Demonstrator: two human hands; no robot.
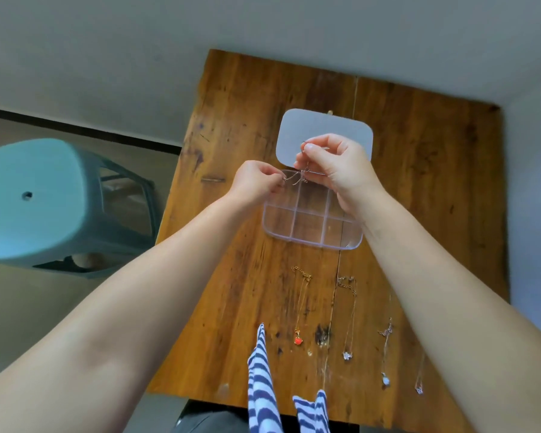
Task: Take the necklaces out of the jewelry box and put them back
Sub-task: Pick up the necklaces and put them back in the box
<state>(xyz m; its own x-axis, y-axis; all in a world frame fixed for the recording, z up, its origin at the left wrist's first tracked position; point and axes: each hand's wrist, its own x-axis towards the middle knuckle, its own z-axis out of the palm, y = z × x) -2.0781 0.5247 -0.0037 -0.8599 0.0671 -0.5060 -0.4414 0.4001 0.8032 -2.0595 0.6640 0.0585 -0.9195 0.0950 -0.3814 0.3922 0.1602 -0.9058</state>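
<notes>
Necklaces lie nearest me in a row along the near part of the wooden counter (231, 276), each stretched away from me with its pendant at my end. Leftmost is a gold chain with a red pendant (298, 340); beside it runs a chain with a small pale cluster pendant (346, 355); next to that one a chain ending in a pale oval drop (386, 381), and at the far right, close to my right forearm, a thin chain with a tiny pendant (419, 389). They are apart from one another. A blue-and-white striped cloth (260, 379) hangs over the near edge of the counter, just left of the red pendant.

Farther out sits the clear jewelry box (310, 220), its divided compartments showing bare wood through the bottom; those I can see hold nothing. Its frosted lid (325, 126) is thrown open away from me and lies flat on the counter.

Above the far row of compartments I hold one more necklace (295, 178), a fine chain strung between my two hands. My left hand (256, 179) has its fingers (274, 179) pinched tight on one end of the chain, and my right hand (334, 164), a little higher and over the hinge edge, pinches the other part between thumb and forefinger, the remaining fingers curled in.

Off the counter's left side, on the floor, stands a teal plastic stool (44, 198).
</notes>
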